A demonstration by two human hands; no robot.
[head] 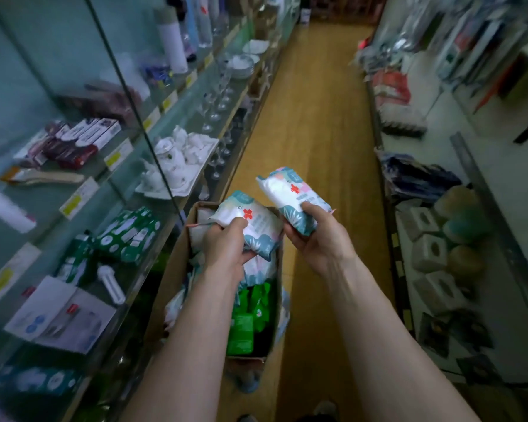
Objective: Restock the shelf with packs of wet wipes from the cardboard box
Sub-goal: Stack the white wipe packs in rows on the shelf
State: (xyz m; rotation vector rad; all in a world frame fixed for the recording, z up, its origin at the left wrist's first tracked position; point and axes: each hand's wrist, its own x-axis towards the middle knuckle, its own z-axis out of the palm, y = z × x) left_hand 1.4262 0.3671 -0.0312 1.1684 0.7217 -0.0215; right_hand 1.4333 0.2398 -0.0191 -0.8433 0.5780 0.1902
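Observation:
My left hand point(226, 245) grips a white and teal pack of wet wipes point(252, 222) with a red cross, held above the open cardboard box point(171, 269) on the floor. A second matching pack point(290, 193) is gripped by my right hand point(314, 239), slightly higher and to the right, over the aisle. Inside the box lie more white packs and several green packs point(247, 318). The glass shelf point(128, 263) on the left holds green and white wipe packs point(128, 233).
Glass shelves run along the left with a white tea set point(177, 159), wine glasses point(217, 105), bottles and toothpaste boxes point(80, 141). White shelves on the right carry tissue boxes point(430, 254) and bagged goods. A wooden floor aisle point(317, 102) stretches ahead between them.

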